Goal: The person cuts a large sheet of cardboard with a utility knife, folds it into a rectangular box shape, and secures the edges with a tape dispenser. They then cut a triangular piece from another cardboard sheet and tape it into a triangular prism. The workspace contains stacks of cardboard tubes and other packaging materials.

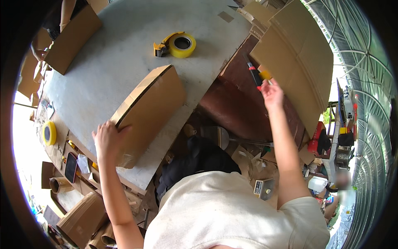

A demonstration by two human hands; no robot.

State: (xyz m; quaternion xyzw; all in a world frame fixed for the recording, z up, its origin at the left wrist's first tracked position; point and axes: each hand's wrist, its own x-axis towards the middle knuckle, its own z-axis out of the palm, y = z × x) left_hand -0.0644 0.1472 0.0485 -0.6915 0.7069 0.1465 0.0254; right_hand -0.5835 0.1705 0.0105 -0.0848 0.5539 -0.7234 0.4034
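Note:
A narrow brown cardboard box (155, 106) stands on edge on the grey tabletop (120, 35), its dark corrugated edge showing along the top. My left hand (108, 139) grips its near-left upper corner, thumb on the broad face and fingers over the edge. To the right, my right hand (272, 94) has its palm turned up and fingers loosely apart. Beside these fingers are a red-and-black utility knife (254, 76), over a dark red-brown surface, and a small yellow object (265, 75). Whether the fingertips touch the knife's end is hard to tell.
A yellow tape dispenser with its roll (182, 46) lies beyond the box. Large cardboard sheets (296, 62) lean at right. Across the table at upper left, another person's hand (39, 54) is by a cardboard panel (74, 41). A tape roll (49, 133) and phone (71, 167) lie left.

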